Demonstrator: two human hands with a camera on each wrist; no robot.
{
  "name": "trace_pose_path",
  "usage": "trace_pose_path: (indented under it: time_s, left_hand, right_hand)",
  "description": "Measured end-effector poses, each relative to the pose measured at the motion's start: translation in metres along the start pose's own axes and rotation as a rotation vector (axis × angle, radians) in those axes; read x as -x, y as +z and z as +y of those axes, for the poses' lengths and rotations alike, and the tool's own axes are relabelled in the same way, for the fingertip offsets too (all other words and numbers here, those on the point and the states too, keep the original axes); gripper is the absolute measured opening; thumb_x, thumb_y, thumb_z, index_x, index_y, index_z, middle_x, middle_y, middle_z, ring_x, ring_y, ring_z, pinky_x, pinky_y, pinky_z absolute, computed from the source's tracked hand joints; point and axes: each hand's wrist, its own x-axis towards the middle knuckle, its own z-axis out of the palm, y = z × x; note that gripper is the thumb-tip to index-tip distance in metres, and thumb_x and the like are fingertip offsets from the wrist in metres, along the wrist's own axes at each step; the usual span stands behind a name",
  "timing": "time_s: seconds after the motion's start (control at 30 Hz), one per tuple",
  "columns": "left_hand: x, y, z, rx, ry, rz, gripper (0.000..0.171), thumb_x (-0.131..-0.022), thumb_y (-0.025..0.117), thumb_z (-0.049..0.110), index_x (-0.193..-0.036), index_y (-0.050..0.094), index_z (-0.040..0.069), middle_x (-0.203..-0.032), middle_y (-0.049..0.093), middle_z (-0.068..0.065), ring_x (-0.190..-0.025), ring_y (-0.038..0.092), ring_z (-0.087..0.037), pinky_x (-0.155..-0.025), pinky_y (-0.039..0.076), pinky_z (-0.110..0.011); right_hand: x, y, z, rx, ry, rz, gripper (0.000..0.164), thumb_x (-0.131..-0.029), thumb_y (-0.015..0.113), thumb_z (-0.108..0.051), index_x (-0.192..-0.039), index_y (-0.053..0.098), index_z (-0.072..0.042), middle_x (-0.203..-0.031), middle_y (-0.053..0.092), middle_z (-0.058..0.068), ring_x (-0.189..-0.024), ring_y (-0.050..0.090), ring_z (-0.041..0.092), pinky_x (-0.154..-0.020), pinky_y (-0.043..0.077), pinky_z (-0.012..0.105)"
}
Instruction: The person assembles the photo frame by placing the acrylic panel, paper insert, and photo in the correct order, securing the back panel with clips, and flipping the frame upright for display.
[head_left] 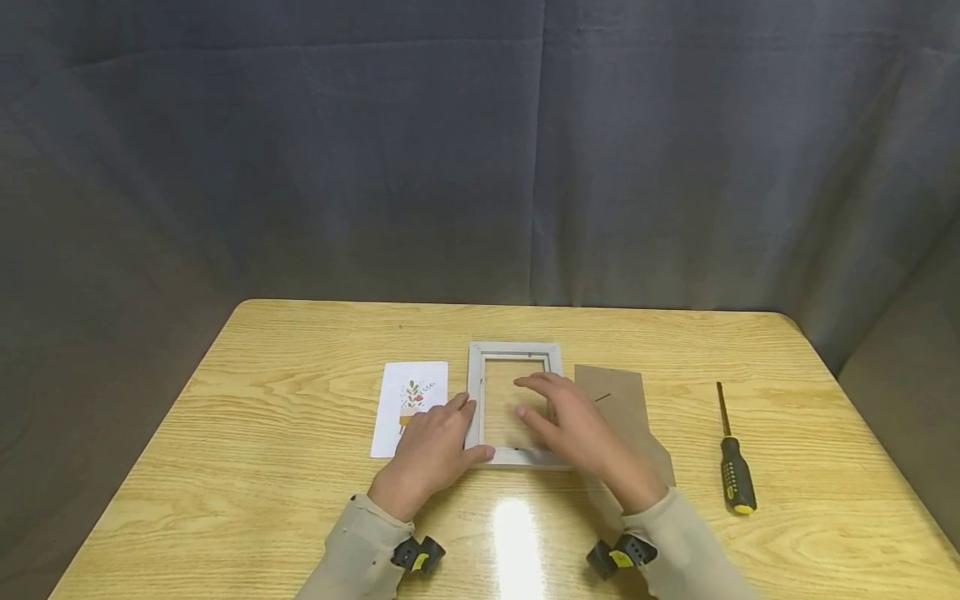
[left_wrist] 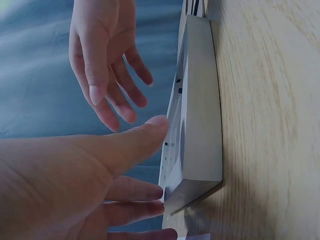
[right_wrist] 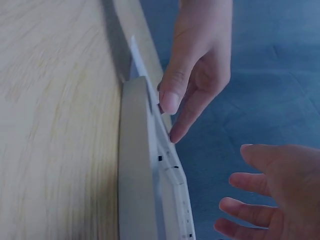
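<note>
A white picture frame (head_left: 515, 457) lies flat on the wooden table with its middle showing the table through it. My left hand (head_left: 435, 446) rests at its lower left: the thumb touches the near corner and the fingers lie along the left side. Above the frame's right half hovers my right hand (head_left: 577, 425), fingers spread and holding nothing. Both hands also show in the left wrist view, beside the frame's pale outer edge (left_wrist: 202, 110). Small dark fasteners dot the inner rim, as the right wrist view shows along the frame (right_wrist: 137, 165).
Left of the frame lies a white card (head_left: 388, 408) printed with a potted plant, partly under my left hand. A brown backing board (head_left: 626, 400) lies to the right, partly covered by my right forearm. Farther right is a screwdriver (head_left: 735, 471) with a black and yellow handle.
</note>
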Motion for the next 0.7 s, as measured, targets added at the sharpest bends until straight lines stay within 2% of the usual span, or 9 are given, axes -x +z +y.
trace_pose_path:
  time_s: [0.2,0.43,0.7]
  left_hand:
    - [0.000,0.000,-0.001,0.025,0.035,0.074,0.066,-0.090,0.074,0.043,-0.137,0.060,-0.001,-0.142,0.060,-0.021,-0.124,0.063,-0.040,-0.099,0.053,-0.055]
    - [-0.002,0.000,0.000,0.012,0.073,0.162,0.056,-0.091,0.074,0.041,-0.130,0.065,0.002,-0.127,0.070,-0.015,-0.112,0.070,-0.034,-0.089,0.058,-0.050]
    - [-0.003,-0.003,0.000,0.039,0.054,0.188,0.053,-0.091,0.074,0.039,-0.130,0.065,0.003,-0.128,0.070,-0.013,-0.113,0.070,-0.033,-0.090,0.058,-0.049]
  right_hand:
    - [0.008,-0.002,-0.002,-0.024,0.001,0.051,0.041,-0.100,0.064,-0.027,-0.135,0.062,-0.006,-0.144,0.058,0.020,-0.136,0.053,0.039,-0.112,0.043,0.057]
    - [0.014,-0.003,0.005,-0.041,0.008,0.115,0.039,-0.099,0.065,-0.023,-0.133,0.063,-0.004,-0.141,0.061,0.019,-0.136,0.054,0.039,-0.111,0.044,0.058]
    - [0.016,-0.003,0.011,-0.021,0.047,0.139,0.039,-0.098,0.066,-0.023,-0.132,0.065,-0.004,-0.138,0.063,0.018,-0.132,0.057,0.039,-0.108,0.046,0.059]
